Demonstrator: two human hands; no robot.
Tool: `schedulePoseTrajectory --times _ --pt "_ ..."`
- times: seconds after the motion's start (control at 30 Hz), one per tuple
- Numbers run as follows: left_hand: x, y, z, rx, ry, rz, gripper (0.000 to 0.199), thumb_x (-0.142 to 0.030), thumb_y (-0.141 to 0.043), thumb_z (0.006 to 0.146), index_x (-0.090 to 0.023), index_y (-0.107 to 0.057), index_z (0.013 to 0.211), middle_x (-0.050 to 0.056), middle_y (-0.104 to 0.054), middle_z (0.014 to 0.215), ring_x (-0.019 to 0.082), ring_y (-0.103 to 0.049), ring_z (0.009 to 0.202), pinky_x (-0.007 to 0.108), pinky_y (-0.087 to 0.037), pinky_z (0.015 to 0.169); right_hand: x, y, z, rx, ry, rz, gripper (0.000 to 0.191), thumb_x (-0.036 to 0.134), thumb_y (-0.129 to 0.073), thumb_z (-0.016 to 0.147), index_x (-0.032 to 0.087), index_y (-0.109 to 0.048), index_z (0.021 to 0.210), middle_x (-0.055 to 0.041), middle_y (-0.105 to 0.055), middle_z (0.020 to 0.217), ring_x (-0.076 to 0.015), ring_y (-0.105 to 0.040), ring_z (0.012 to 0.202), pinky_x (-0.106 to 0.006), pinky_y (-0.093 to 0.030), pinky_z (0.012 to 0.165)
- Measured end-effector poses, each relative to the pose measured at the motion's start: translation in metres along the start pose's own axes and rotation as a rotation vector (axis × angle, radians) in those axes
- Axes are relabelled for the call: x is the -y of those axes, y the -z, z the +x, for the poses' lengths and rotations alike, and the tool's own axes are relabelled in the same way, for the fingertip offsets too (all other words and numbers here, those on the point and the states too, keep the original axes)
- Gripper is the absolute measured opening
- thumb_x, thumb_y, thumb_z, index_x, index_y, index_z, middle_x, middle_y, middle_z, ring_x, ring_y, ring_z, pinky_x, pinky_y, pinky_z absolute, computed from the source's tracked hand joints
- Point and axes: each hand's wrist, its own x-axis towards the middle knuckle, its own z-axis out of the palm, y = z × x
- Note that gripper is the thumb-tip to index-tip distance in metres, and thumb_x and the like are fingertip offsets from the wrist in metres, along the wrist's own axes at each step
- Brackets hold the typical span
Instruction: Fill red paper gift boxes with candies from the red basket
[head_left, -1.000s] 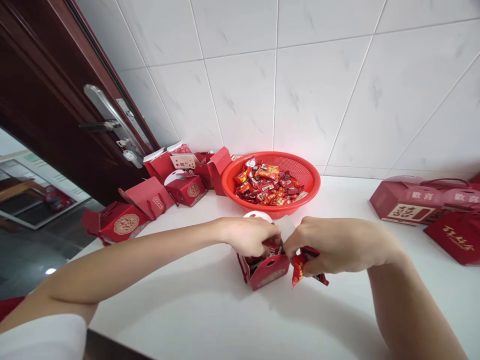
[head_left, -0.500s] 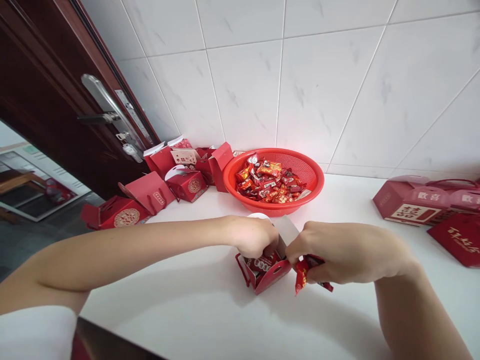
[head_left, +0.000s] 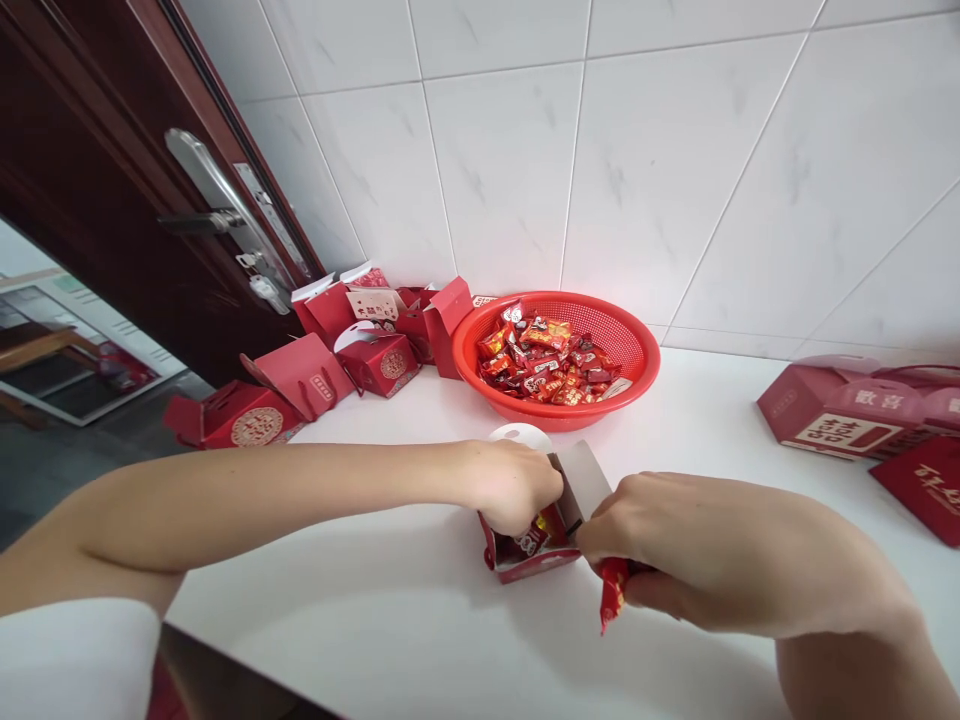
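Note:
A small red gift box (head_left: pixel 529 572) stands with its flaps up in front of me, and wrapped candies (head_left: pixel 551 525) lie inside it. My left hand (head_left: pixel 517 485) reaches over the box with its fingers curled down into it; the fingertips are hidden, so what they hold does not show. At the box's right side, my right hand (head_left: pixel 675 545) is closed on a red-wrapped candy (head_left: pixel 613 592), whose end sticks out below the fingers. Just behind the box sits a red plastic colander (head_left: pixel 487 400) piled with wrapped candies (head_left: pixel 555 355).
Several red gift boxes (head_left: pixel 382 365) stand at the back left, some with lids up. More red boxes (head_left: pixel 832 410) stand at the right. Behind the white table (head_left: pixel 360 610) rises a tiled wall (head_left: pixel 510 180), with a dark door (head_left: pixel 90 150) at the left.
My left hand has gone deeper into the box. My right hand has moved slightly down and right, still with candy; less of the candy shows. The box has turned a little.

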Motion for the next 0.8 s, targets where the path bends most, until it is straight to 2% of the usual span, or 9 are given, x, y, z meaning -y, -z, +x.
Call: schedulePoseTrajectory --times 0.1,0.2,0.27,0.33,0.4,0.47,0.63,0.8 --pt "0.001 0.001 0.002 0.036 -0.103 -0.119 0.019 -0.007 -0.060 0.068 -0.019 -0.070 0.078 0.004 -0.068 0.073 0.023 -0.063 0.068 0.030 -0.043 0.053 -0.002 -0.003 -0.001 -0.023 0.030 0.017 0.022 0.006 -0.056 0.083 0.021 -0.072 0.085 -0.0025 -0.068 0.073 -0.0181 -0.061 0.068 -0.026 -0.039 0.059" --pt "-0.001 -0.001 0.006 0.096 -0.133 -0.083 0.020 -0.003 -0.061 0.064 -0.019 -0.070 0.072 0.005 -0.068 0.069 0.026 -0.064 0.071 0.033 -0.047 0.061 -0.003 -0.004 -0.001 -0.039 0.041 0.012 0.021 0.006 -0.057 0.083 0.021 -0.072 0.085 -0.0020 -0.067 0.073 -0.0179 -0.061 0.068 -0.026 -0.039 0.060" --pt "-0.003 -0.004 0.012 0.109 -0.129 -0.032 0.018 -0.003 -0.065 0.061 -0.020 -0.062 0.057 0.005 -0.064 0.061 0.027 -0.063 0.068 0.035 -0.047 0.063 -0.003 -0.004 0.000 -0.045 0.040 0.004 0.021 0.005 -0.057 0.083 0.021 -0.071 0.084 -0.0017 -0.067 0.073 -0.0177 -0.061 0.068 -0.026 -0.039 0.060" --pt "-0.005 -0.007 0.017 0.121 -0.144 -0.041 0.031 -0.005 -0.068 0.061 -0.022 -0.048 0.044 0.003 -0.057 0.052 0.025 -0.059 0.062 0.035 -0.046 0.062 -0.002 -0.003 0.000 -0.040 0.041 -0.004 0.021 0.005 -0.057 0.084 0.021 -0.071 0.084 -0.0017 -0.068 0.073 -0.0179 -0.061 0.068 -0.026 -0.039 0.060" --pt "-0.006 -0.008 0.020 0.131 -0.155 -0.070 0.043 -0.006 -0.070 0.061 -0.023 -0.037 0.038 0.001 -0.050 0.045 0.024 -0.055 0.057 0.035 -0.045 0.061 -0.001 -0.003 0.000 -0.031 0.042 -0.009 0.021 0.006 -0.057 0.084 0.021 -0.071 0.085 -0.0018 -0.069 0.074 -0.0182 -0.061 0.068 -0.026 -0.038 0.060" --pt "-0.007 -0.007 0.020 0.119 -0.132 -0.071 0.047 -0.006 -0.069 0.062 -0.023 -0.034 0.036 0.002 -0.047 0.043 0.024 -0.054 0.056 0.036 -0.045 0.061 -0.001 -0.003 0.000 -0.023 0.039 -0.014 0.021 0.006 -0.056 0.084 0.021 -0.071 0.085 -0.0020 -0.069 0.075 -0.0183 -0.062 0.069 -0.026 -0.039 0.059" --pt "0.000 -0.003 0.012 0.102 -0.017 0.014 0.037 -0.011 -0.062 0.073 -0.023 -0.040 0.046 0.002 -0.050 0.051 0.022 -0.055 0.056 0.034 -0.043 0.055 -0.001 -0.003 0.001 -0.014 0.012 -0.011 0.022 0.006 -0.055 0.085 0.021 -0.072 0.085 -0.0032 -0.070 0.076 -0.0188 -0.063 0.070 -0.026 -0.040 0.061" --pt "0.009 -0.003 0.018 0.169 -0.108 -0.176 0.021 -0.011 -0.058 0.071 -0.021 -0.049 0.056 0.000 -0.057 0.060 0.019 -0.058 0.062 0.028 -0.043 0.052 0.000 -0.003 0.002 -0.024 0.003 -0.001 0.020 0.007 -0.056 0.086 0.020 -0.070 0.081 -0.0029 -0.068 0.073 -0.0182 -0.063 0.068 -0.025 -0.039 0.060"
